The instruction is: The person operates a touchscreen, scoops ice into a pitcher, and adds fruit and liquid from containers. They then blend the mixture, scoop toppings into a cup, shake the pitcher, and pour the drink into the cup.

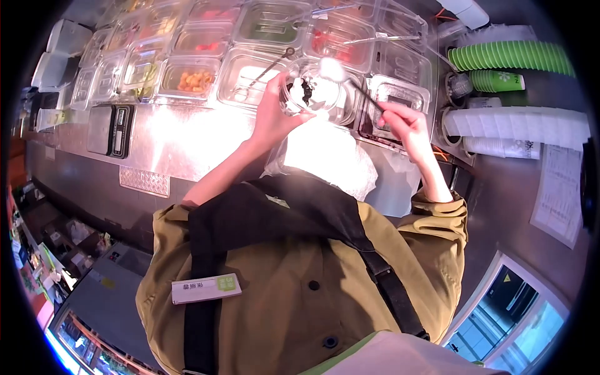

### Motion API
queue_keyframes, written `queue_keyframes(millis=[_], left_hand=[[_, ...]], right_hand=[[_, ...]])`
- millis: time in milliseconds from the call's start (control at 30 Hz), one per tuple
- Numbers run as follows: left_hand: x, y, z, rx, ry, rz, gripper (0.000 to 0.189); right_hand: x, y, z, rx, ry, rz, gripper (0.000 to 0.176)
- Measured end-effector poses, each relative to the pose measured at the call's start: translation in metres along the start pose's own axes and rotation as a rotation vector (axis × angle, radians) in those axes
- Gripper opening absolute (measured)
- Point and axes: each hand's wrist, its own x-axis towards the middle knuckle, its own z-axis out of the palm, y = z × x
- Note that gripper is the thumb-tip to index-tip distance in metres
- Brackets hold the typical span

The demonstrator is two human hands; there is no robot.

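Observation:
My left hand is closed around a clear cup, with dark pieces showing inside it. My right hand grips the dark handle of a spoon, whose bright, glare-washed end is over the clear containers beside the cup. Below my right hand is a clear-lidded container. Another long-handled spoon rests across a lidded container to the left of the cup. Glare hides the detail around the cup's right side.
Rows of lidded containers line the back of the counter, some with orange or red contents. A scale sits at the left. Stacked green cups and white cups lie at the right. A clear plastic bag is near my body.

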Motion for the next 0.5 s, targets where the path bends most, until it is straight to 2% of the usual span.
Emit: queue_keyframes(millis=[67, 100, 133, 200, 267, 300, 400, 467, 500], left_hand=[[-0.001, 0.007, -0.003, -0.058, 0.065, -0.006, 0.082], [-0.004, 0.005, -0.006, -0.043, 0.101, 0.002, 0.083], [-0.006, 0.003, -0.008, -0.027, 0.136, 0.014, 0.083], [-0.014, -0.009, -0.015, -0.037, 0.173, 0.0, 0.083], [-0.02, -0.014, -0.024, -0.166, 0.253, 0.026, 0.083], [-0.025, -0.014, -0.032, -0.154, 0.268, 0.019, 0.084], [-0.037, -0.013, -0.059, -0.402, 0.35, 0.08, 0.084], [-0.05, -0.008, -0.079, -0.378, 0.454, 0.018, 0.084], [-0.056, -0.011, -0.086, -0.444, 0.522, 0.003, 0.083]], right_hand=[[0.008, 0.009, -0.008, -0.067, 0.097, 0.116, 0.023], [0.018, 0.034, -0.014, -0.36, 0.077, -0.056, 0.024], [0.027, 0.06, -0.011, -0.668, 0.146, -0.237, 0.022], [0.035, 0.066, 0.018, -1.031, 0.165, -0.155, 0.02], [0.049, 0.091, 0.033, -1.188, 0.188, -0.204, 0.012], [0.054, 0.102, 0.032, -1.292, 0.304, -0.622, 0.009], [0.022, 0.065, 0.067, -1.127, 0.266, -0.863, 0.013], [-0.003, 0.091, 0.103, -1.043, -0.042, -0.789, 0.028], [-0.006, 0.11, 0.117, -1.034, -0.016, -0.779, 0.028]])
